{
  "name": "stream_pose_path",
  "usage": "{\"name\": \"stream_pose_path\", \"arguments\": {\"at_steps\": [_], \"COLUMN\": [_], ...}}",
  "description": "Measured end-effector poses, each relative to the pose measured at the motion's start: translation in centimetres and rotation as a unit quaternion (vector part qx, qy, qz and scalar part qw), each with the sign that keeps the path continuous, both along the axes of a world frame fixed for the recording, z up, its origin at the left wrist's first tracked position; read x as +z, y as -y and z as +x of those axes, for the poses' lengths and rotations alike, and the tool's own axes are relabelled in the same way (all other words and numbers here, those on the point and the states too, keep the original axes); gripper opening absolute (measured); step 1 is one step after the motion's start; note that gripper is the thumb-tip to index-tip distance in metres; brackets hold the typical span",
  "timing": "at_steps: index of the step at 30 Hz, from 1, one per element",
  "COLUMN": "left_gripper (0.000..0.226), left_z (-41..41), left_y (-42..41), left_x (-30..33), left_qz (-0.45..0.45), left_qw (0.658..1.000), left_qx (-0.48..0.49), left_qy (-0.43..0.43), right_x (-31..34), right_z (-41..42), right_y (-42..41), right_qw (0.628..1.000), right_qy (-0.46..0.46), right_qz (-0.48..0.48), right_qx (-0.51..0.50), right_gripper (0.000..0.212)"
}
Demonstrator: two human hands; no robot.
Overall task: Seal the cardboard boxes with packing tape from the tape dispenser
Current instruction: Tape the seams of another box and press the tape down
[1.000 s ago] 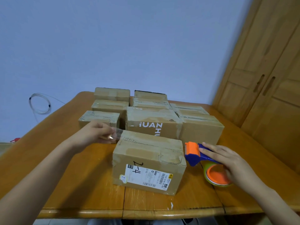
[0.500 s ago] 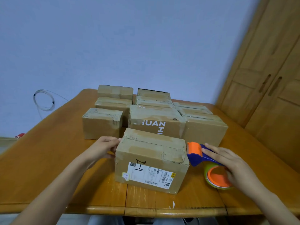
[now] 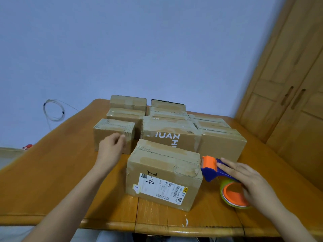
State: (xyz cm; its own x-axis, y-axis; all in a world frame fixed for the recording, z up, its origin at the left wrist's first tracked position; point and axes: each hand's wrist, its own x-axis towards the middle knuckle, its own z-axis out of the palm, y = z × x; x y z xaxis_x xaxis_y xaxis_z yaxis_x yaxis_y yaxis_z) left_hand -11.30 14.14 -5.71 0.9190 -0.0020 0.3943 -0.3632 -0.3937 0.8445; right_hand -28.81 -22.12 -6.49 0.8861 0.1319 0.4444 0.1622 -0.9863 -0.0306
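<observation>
Working outward from the near edge of the table [image 3: 52,180], I have the labelled box [image 3: 164,173] closest, its top flaps already crossed by tape. My right hand [image 3: 248,179] lies over the tape dispenser [image 3: 223,175] just right of that box, fingers straight and laid along the blue handle, the thumb side hidden, so I cannot tell whether it is really gripped. Before pulling more tape I would close round the handle firmly and keep the orange head low against the cardboard. My left hand [image 3: 111,147] is farther out, fingers loosely curled and holding nothing, in front of the small box [image 3: 113,131]; touching or not, I cannot tell. Beyond, the other boxes [image 3: 174,123] crowd together; I would draw one clear before taping.
</observation>
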Motion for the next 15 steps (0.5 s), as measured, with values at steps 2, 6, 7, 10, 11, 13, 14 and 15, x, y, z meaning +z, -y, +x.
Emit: {"name": "stream_pose_path", "arguments": {"at_steps": [2,6,7,10,11,13,14,15], "left_gripper": [0.037,0.057,0.067,0.079,0.078,0.075,0.069,0.063], "left_z": [-1.4,-2.9,-2.9,-2.5,-2.2,-1.9,-1.7,-1.6], "left_y": [0.5,2.4,2.8,3.5,3.5,3.5,3.9,4.4], "left_x": [1.4,1.9,1.8,1.8,1.8,2.1,2.4,2.7], "left_qz": [-0.023,0.113,0.164,0.337,0.390,0.458,0.478,0.489], "left_qw": [0.995,0.978,0.970,0.920,0.898,0.865,0.854,0.846], "left_qx": [-0.019,-0.100,-0.112,-0.152,-0.168,-0.191,-0.199,-0.210], "left_qy": [0.095,0.146,0.143,0.131,0.117,0.079,0.058,0.040], "right_x": [0.1,-0.3,-0.5,-1.0,-1.3,-2.0,-2.2,-2.5], "right_z": [0.0,0.2,0.4,0.9,1.1,1.4,1.6,1.9], "right_y": [-0.7,-1.5,-1.7,-3.0,-3.2,-3.5,-3.9,-4.3], "right_qw": [1.000,1.000,1.000,1.000,1.000,1.000,0.999,0.999], "right_qy": [-0.008,0.003,0.009,0.010,0.015,0.025,0.032,0.043], "right_qz": [0.007,-0.008,-0.009,0.000,0.002,0.003,0.009,0.013], "right_qx": [-0.008,0.000,0.006,0.001,0.002,0.004,0.008,0.015], "right_gripper": [0.131,0.130,0.128,0.126,0.126,0.124,0.122,0.117]}}
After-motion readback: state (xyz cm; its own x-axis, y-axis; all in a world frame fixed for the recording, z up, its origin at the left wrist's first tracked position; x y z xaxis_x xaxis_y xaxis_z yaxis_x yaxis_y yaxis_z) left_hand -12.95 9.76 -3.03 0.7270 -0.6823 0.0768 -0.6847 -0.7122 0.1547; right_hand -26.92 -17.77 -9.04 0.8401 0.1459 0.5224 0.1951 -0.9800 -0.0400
